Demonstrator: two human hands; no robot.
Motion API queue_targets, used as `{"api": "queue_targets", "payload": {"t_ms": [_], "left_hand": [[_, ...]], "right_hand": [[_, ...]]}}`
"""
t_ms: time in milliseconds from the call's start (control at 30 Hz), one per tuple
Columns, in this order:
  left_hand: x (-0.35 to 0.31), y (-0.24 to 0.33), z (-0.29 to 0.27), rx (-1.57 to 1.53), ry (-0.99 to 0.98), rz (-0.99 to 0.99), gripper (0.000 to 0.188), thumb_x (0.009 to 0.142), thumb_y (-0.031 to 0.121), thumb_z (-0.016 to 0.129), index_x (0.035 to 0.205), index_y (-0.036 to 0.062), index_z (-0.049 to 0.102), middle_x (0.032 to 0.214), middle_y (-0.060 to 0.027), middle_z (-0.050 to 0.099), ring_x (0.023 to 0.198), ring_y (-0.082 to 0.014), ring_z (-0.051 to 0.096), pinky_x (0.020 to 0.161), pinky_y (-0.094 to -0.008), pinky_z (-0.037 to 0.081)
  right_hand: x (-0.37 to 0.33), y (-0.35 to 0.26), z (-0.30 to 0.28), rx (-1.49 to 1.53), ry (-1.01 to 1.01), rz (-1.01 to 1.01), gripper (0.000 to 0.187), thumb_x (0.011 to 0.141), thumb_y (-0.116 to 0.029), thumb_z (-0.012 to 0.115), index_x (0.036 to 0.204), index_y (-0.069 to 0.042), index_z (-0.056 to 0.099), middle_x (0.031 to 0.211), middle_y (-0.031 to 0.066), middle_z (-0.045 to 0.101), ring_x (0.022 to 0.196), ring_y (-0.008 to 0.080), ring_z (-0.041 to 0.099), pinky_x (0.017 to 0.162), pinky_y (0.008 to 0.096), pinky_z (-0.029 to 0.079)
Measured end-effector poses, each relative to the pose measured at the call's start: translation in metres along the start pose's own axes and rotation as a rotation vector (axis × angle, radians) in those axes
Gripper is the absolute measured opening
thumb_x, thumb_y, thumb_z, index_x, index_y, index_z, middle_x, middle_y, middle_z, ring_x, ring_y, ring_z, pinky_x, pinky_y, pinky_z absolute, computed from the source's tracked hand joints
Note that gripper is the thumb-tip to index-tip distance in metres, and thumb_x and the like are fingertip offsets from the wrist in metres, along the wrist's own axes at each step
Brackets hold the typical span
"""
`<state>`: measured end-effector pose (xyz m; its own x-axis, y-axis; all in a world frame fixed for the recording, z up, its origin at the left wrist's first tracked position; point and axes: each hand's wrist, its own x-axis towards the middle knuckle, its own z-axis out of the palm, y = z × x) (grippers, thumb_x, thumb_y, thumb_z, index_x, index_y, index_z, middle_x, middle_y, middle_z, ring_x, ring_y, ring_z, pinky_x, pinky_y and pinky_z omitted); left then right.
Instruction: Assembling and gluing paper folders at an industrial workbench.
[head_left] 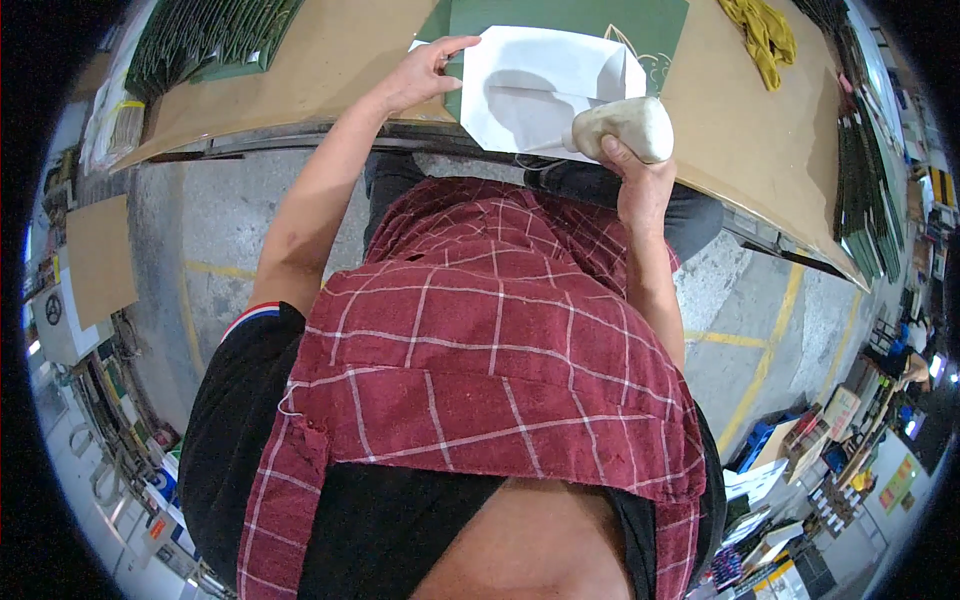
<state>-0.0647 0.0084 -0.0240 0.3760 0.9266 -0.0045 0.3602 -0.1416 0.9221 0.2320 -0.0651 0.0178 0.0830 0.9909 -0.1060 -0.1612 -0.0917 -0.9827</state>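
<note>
Left hand (422, 80) spread at left edge of white paper (530, 75), bottle (635, 127) gripped by right hand (646, 185); paper could be blotted by oversqueezing.

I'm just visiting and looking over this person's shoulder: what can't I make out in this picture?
All in the head view:
- Right hand: most fingers are hidden behind the white bottle.
- Bottle's contents: hidden by its cloudy wall.
- Green sheet: partly covered by the white paper, its far side cut off by the top edge.
- Yellow cloth: cut off by the top edge.
- Clutter at lower right: too small to tell apart.
</note>
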Motion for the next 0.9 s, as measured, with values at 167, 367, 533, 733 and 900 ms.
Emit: {"api": "queue_targets", "payload": {"t_ms": [167, 367, 533, 733, 900], "left_hand": [[0.000, 0.002, 0.001, -0.080, -0.009, -0.032, 0.065, 0.069, -0.005, 0.055, 0.129, 0.0146, 0.040, 0.120, -0.0030, 0.047, 0.097, -0.0126, 0.048, 0.086, -0.0250, 0.040], [0.000, 0.009, -0.001, -0.081, -0.045, -0.155, 0.066, 0.069, -0.001, 0.057, 0.130, 0.0161, 0.040, 0.123, -0.0003, 0.042, 0.100, -0.0132, 0.043, 0.086, -0.0244, 0.037], [0.000, -0.001, -0.003, -0.086, -0.037, -0.060, 0.065, 0.069, -0.003, 0.056, 0.130, 0.0158, 0.040, 0.123, -0.0029, 0.043, 0.098, -0.0126, 0.045, 0.085, -0.0241, 0.039], [-0.001, 0.006, -0.002, -0.205, -0.036, -0.105, 0.065, 0.068, -0.005, 0.054, 0.129, 0.0134, 0.040, 0.123, -0.0053, 0.044, 0.098, -0.0130, 0.048, 0.084, -0.0244, 0.040], [0.000, 0.006, -0.003, -0.162, -0.035, -0.161, 0.065, 0.069, -0.005, 0.054, 0.129, 0.0133, 0.040, 0.124, -0.0062, 0.043, 0.097, -0.0132, 0.048, 0.085, -0.0250, 0.040]], "right_hand": [[-0.003, -0.001, -0.012, 0.012, 0.071, -0.014, 0.035, 0.066, -0.006, 0.074, 0.095, 0.003, 0.059, 0.087, 0.0070, 0.061, 0.078, 0.0151, 0.057, 0.068, 0.0261, 0.048], [-0.006, -0.004, -0.023, 0.046, 0.135, -0.037, 0.034, 0.066, -0.004, 0.073, 0.096, 0.004, 0.058, 0.086, 0.0073, 0.061, 0.077, 0.0153, 0.057, 0.062, 0.0266, 0.049], [-0.008, -0.004, -0.037, 0.044, 0.156, -0.045, 0.036, 0.065, -0.004, 0.074, 0.097, 0.004, 0.057, 0.085, 0.0070, 0.061, 0.075, 0.0142, 0.057, 0.061, 0.0254, 0.048], [-0.013, -0.009, -0.050, -0.084, 0.265, -0.084, 0.034, 0.064, -0.004, 0.075, 0.093, 0.003, 0.059, 0.083, 0.0059, 0.061, 0.072, 0.0128, 0.056, 0.062, 0.0236, 0.046], [-0.015, -0.008, -0.061, -0.102, 0.309, -0.141, 0.036, 0.067, 0.001, 0.070, 0.100, 0.004, 0.056, 0.092, 0.0106, 0.060, 0.077, 0.0176, 0.059, 0.060, 0.0263, 0.051]]}}
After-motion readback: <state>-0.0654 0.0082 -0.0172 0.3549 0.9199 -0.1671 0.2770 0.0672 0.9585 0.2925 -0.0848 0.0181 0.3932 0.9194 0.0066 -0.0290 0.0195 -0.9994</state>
